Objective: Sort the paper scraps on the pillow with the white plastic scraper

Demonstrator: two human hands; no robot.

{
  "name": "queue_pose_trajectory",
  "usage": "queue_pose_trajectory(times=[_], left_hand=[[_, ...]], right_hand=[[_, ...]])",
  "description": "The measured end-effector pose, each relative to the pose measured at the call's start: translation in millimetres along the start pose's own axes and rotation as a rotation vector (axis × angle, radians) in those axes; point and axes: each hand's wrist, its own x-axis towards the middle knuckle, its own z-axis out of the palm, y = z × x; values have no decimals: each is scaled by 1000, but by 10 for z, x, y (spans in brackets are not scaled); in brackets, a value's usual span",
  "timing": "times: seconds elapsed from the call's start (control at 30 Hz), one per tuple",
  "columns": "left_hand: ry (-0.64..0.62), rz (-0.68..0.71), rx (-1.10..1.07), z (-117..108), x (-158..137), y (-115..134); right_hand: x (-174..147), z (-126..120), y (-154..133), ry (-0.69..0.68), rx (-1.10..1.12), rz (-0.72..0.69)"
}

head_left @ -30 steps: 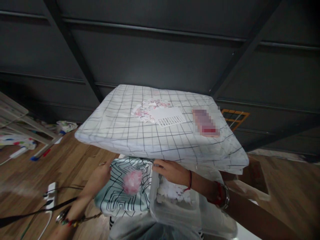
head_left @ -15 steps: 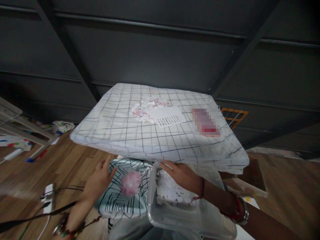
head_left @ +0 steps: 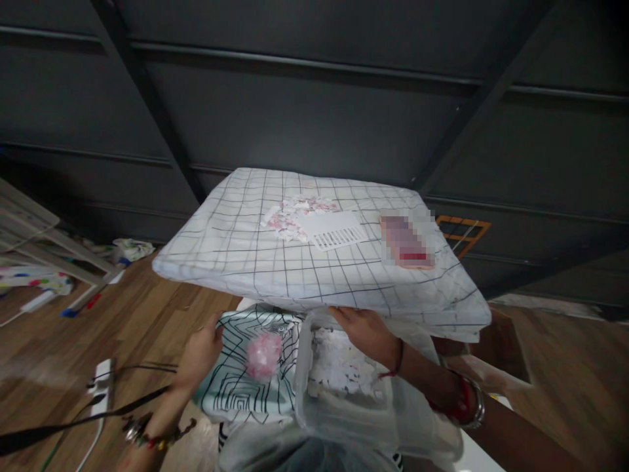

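Head view: clear plastic tub (head_left: 303,393) taken as reference point for all positions. White paper-like scraps (head_left: 339,360) lie inside it. Immediately left of the tub, a teal cloth (head_left: 233,373) with black angular lines carries a translucent pink clump (head_left: 264,355) near its middle. Left hand (head_left: 199,354) is on the cloth's outer edge, the side away from the tub; fingers bent at the far corner, tips partly hidden, so whether they grip cannot be told. Right hand (head_left: 366,334) lies over the tub's far side, fingers together and reaching to the far rim; whether they clasp it cannot be told. Beyond the tub stands a surface under a checked cover (head_left: 216,249). On this cover, beyond the tub: a pile of white and pink scraps (head_left: 282,219), a white slotted card (head_left: 329,226) overlapping the pile, and, farther right, a pinkish phone-like object (head_left: 407,242), pixelated. Well left of the tub, a white power strip (head_left: 101,387) rests on the wooden floor (head_left: 147,314).
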Motion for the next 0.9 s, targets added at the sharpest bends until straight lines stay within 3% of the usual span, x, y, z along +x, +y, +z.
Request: queue_pose_trajectory(times=[0.27, 0.53, 0.73, 0.9], left_hand=[[21, -32, 22, -98, 150, 112], [-16, -54, 36, -111, 242, 70], [48, -28, -47, -22, 299, -13], [53, 38, -151, 33, 343, -83]], right_hand=[[-59, 33, 117, 97, 0, 12], [-55, 128, 71, 50, -32, 27], [87, 141, -5, 25, -31, 38], [-1, 74, -2, 29, -45, 55]])
